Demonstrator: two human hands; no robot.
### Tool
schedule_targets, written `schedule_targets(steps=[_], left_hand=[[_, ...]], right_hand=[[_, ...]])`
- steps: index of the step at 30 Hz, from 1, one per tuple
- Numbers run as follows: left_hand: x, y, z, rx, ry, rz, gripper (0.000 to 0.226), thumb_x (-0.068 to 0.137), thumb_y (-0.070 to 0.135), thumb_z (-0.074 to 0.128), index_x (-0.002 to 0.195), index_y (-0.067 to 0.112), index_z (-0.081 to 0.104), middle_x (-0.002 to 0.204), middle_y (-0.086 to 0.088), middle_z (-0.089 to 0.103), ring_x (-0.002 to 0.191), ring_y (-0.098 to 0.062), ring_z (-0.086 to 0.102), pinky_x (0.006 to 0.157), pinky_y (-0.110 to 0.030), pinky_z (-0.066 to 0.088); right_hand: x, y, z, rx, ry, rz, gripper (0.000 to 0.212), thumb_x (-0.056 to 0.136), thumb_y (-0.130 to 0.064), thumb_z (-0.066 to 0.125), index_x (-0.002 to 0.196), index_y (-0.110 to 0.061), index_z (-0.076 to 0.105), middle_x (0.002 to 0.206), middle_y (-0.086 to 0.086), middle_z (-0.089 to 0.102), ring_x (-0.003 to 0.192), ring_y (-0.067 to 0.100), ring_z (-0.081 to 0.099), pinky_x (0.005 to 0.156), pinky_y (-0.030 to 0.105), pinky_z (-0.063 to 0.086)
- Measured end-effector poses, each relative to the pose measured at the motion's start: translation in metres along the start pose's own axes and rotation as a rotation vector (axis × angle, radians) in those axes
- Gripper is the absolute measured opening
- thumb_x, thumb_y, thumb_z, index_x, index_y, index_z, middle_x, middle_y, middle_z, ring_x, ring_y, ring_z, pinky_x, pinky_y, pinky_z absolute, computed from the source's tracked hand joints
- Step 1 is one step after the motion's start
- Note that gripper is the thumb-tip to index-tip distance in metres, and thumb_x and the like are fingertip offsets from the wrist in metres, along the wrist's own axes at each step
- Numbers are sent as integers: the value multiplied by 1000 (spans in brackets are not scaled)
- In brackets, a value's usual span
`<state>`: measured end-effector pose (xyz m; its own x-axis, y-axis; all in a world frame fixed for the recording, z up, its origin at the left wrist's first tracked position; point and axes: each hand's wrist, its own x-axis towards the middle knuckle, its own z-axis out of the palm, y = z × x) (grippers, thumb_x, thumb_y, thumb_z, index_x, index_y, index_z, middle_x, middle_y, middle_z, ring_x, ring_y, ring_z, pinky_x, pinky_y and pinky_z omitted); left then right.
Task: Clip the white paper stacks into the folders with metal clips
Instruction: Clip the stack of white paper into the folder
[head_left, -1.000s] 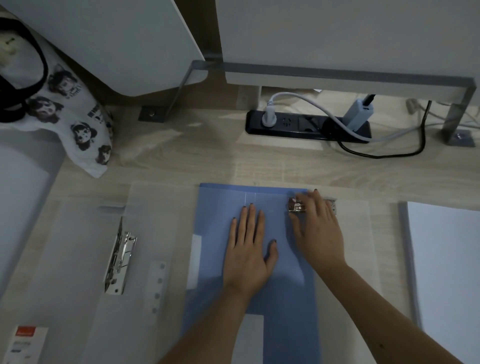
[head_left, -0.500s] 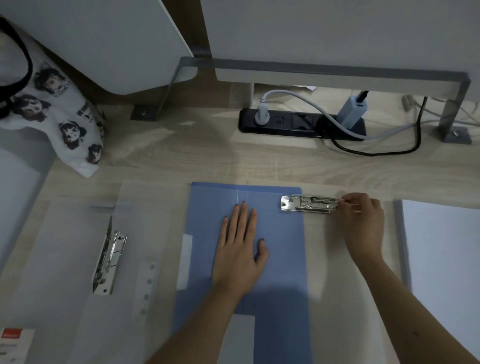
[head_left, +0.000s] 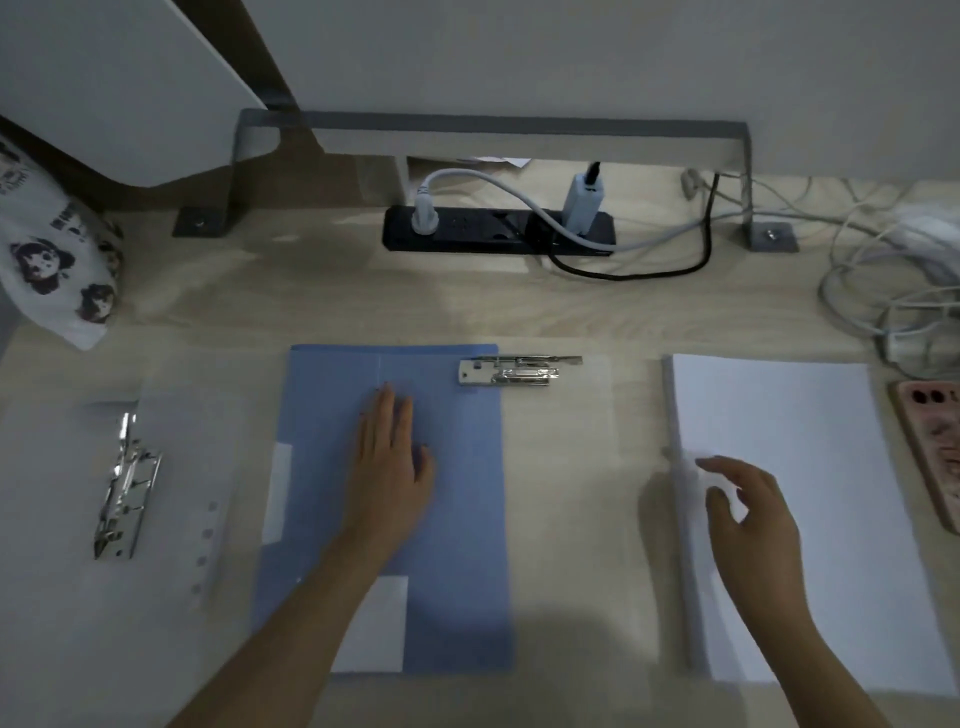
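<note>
Pale wooden desk (head_left: 311, 291): I see the right hand (head_left: 753, 525) now off the metal clip (head_left: 511, 370) and over the white paper stack (head_left: 831, 493).
Half a second ago that hand was at the clip's right end. Now the clip lies alone across the top right corner of the blue folder (head_left: 457, 493), so I judge the clip is readied and fetching paper comes next. The right hand is released, its fingers loosely spread above the stack's left edge and grasping nothing. I cannot tell whether its fingertips touch the sheets. The left hand (head_left: 392, 467) stays flat with straight fingers, pressing the folder. The stack lies well to the right of the folder, not yet clipped.
</note>
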<state>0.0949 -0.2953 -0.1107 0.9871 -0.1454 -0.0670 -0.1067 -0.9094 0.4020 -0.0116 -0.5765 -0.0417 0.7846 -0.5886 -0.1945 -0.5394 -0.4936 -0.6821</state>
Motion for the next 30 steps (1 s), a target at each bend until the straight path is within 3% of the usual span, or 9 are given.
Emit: schedule_targets(steps=[4, 6, 8, 11, 14, 19, 22, 27, 30], left_hand=[[-39, 89, -8, -473, -8, -89, 61, 80, 38, 35, 130, 4, 46, 141, -12, 41, 134, -22, 34, 108, -14, 17], [-60, 138, -1, -732, -223, -119, 55, 78, 41, 38, 124, 13, 50, 131, 1, 45, 129, -15, 38, 104, -7, 19], [-72, 176, 9, -886, -501, -227, 38, 87, 28, 46, 125, 22, 45, 129, 9, 40, 130, -10, 37, 103, -11, 24], [-78, 211, 23, -947, -741, -438, 37, 92, 19, 46, 128, 22, 41, 124, 3, 43, 120, -11, 44, 91, -20, 33], [-74, 229, 29, -972, -710, -547, 10, 88, 12, 45, 87, 22, 44, 88, -4, 44, 76, -15, 43, 64, -22, 33], [-63, 244, 34, -920, -689, -568, 20, 86, 9, 42, 68, 17, 41, 64, 0, 38, 56, -10, 35, 53, -20, 29], [-61, 245, 39, -936, -650, -582, 12, 86, 8, 44, 80, 15, 51, 73, 0, 48, 65, -9, 44, 60, -20, 37], [-76, 242, 46, -1071, -590, -582, 12, 95, 19, 41, 92, 22, 52, 99, -8, 57, 88, -18, 56, 85, -34, 51], [-82, 241, 48, -1169, -590, -564, 15, 97, 24, 41, 100, 24, 56, 102, -7, 63, 92, -18, 62, 83, -29, 53]], right_hand=[[-16, 25, -25, -36, -5, 5, 33, 90, -1, 47, 118, -16, 59, 130, 5, 55, 120, 24, 51, 97, 32, 38], [-18, 37, -28, -31, -32, 37, 36, 90, 0, 48, 121, -15, 58, 133, 5, 54, 123, 25, 50, 100, 35, 38], [-18, 47, -27, -58, -71, 50, 39, 88, 3, 49, 123, -10, 56, 134, 10, 52, 122, 29, 50, 101, 37, 39], [-17, 56, -24, -152, -118, 7, 41, 85, 4, 50, 125, -7, 55, 136, 12, 51, 122, 30, 50, 101, 38, 41], [-16, 59, -25, -209, -133, -18, 42, 86, -1, 51, 127, -10, 53, 137, 7, 50, 122, 26, 51, 96, 34, 43], [-12, 60, -27, -209, -145, -66, 37, 88, -7, 53, 124, -9, 55, 132, 9, 54, 116, 27, 55, 91, 34, 46], [-9, 59, -30, -170, -155, -66, 34, 90, -16, 53, 123, -12, 56, 129, 9, 55, 106, 28, 58, 87, 37, 50], [-4, 55, -40, -92, -194, -33, 34, 91, -34, 50, 121, -20, 58, 127, 3, 54, 96, 9, 51, 81, 22, 40], [-2, 54, -45, -56, -223, -9, 35, 90, -37, 50, 121, -23, 57, 130, 0, 53, 97, 4, 47, 80, 17, 36]])
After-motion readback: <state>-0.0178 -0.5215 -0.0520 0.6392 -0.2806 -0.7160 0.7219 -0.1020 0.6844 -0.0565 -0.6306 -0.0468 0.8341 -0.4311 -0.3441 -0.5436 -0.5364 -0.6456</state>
